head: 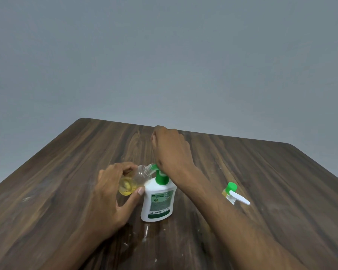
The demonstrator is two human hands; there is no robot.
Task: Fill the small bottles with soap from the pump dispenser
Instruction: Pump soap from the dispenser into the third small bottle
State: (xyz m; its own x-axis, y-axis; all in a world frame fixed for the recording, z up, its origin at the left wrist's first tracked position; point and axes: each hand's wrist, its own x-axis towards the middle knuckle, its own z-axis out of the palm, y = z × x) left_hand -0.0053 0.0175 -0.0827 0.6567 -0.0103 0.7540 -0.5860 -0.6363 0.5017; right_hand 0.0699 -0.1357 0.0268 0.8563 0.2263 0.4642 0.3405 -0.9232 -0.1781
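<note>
Left hand gripping tilted small bottle holding yellow soap, right hand apparently pressing pump dispenser, fingers curled

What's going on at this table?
A person is refilling a small bottle with soap. The left hand holds the bottle tilted, its neck up against the green nozzle of the dispenser, which stands upright on the table. The right hand rests on top of the pump. Some yellow soap already sits in the bottle's bottom. Off to the right stands another small bottle with a green cap and a white spray trigger.
</note>
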